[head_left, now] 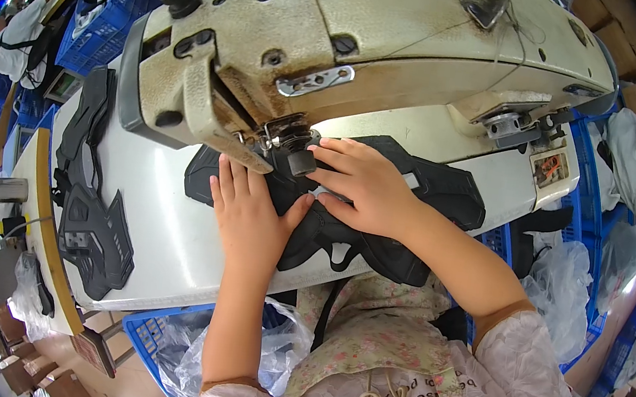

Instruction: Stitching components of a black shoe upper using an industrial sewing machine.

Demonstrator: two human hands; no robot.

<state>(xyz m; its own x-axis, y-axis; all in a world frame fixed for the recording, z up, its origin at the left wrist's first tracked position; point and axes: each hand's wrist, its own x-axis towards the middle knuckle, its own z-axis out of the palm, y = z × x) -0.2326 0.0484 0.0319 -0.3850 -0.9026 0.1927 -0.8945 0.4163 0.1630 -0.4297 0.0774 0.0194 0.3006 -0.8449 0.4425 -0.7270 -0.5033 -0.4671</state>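
Note:
A black padded panel (448, 190) with a looped strap at its near edge lies flat under the head of a beige industrial sewing machine (403, 41). My left hand (248, 209) rests on the panel's left part, fingers stretched forward beside the presser area. Flat on the panel to the right of the needle area lies my right hand (363, 188), its fingers reaching toward the machine's round black part (301, 162). Both thumbs point at each other just in front of it. The needle itself is hidden behind the machine head.
More black panels (92, 237) lie along the left of the white table (157, 258). A blue crate (163, 339) with clear plastic bags stands below the table's near edge. Another blue crate (109, 14) sits at the far left. Bagged goods (563, 287) are on the right.

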